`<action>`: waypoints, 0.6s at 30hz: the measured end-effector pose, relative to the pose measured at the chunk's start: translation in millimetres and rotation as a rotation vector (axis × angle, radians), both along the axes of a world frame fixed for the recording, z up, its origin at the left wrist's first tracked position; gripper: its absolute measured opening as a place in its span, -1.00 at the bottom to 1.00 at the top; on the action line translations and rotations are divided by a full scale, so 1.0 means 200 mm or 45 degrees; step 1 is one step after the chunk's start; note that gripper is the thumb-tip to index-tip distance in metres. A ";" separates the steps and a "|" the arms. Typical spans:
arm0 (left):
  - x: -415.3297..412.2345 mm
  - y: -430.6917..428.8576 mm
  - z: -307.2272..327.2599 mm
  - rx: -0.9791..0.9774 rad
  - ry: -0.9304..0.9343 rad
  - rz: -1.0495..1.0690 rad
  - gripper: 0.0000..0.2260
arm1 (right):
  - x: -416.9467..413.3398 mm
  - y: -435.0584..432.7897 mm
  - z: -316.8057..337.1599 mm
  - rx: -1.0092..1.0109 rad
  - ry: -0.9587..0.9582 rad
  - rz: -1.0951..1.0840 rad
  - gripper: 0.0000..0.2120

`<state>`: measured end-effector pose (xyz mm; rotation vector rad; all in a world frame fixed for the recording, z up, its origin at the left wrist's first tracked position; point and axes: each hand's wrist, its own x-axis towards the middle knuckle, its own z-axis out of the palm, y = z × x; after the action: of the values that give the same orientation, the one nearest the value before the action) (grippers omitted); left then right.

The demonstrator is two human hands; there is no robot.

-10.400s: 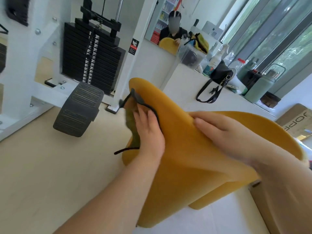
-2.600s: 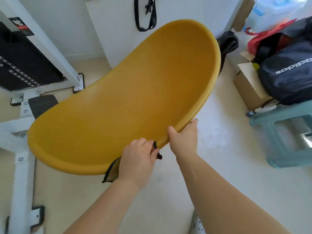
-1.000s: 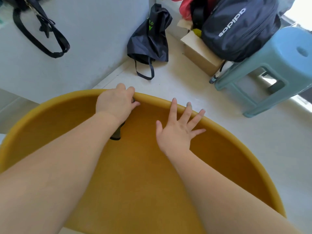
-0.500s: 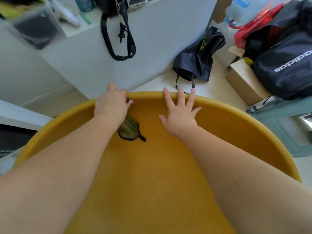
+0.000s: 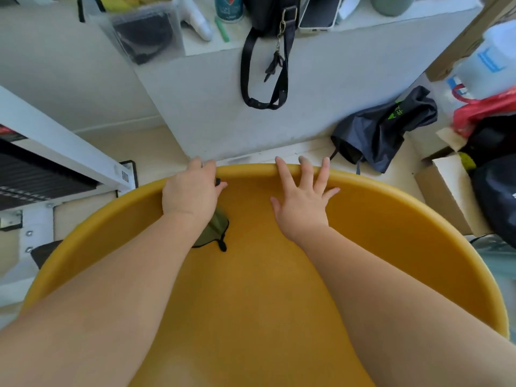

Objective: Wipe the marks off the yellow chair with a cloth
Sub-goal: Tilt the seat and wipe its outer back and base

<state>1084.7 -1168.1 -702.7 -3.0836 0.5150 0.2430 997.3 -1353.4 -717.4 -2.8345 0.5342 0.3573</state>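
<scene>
The yellow chair (image 5: 391,233) fills the lower half of the view, its curved shell facing me. My left hand (image 5: 190,191) grips an olive-green cloth with black edging (image 5: 215,230) against the shell just under the far rim; most of the cloth is hidden under the hand and wrist. My right hand (image 5: 301,196) lies flat on the shell with fingers spread, its fingertips over the far rim.
Behind the chair a white counter wall (image 5: 223,113) has a black bag strap (image 5: 265,79) hanging down it. A dark bag (image 5: 382,129), a cardboard box (image 5: 446,185) and a black backpack (image 5: 499,196) lie on the floor at right. A white weight machine frame (image 5: 61,152) stands at left.
The view has tilted up, showing more of the counter. Both hands stay at the chair's far rim; my right fingertips now reach over it and the left hand holds the cloth as before.
</scene>
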 end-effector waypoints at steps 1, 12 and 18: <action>0.01 0.00 0.00 -0.001 0.012 0.015 -0.65 | 0.01 0.00 0.00 0.022 -0.006 -0.003 -0.28; 0.40 -0.08 0.08 -0.045 -0.020 0.148 -0.72 | 0.29 -0.15 0.04 0.013 -0.004 0.313 -0.19; 0.85 0.01 0.04 -0.011 -0.084 0.094 -0.70 | 0.77 -0.13 0.03 -0.110 0.128 0.437 -0.07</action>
<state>1253.8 -1165.2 -695.7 -3.1099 0.4019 0.1396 1151.8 -1379.2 -710.4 -3.0029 0.0771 0.5526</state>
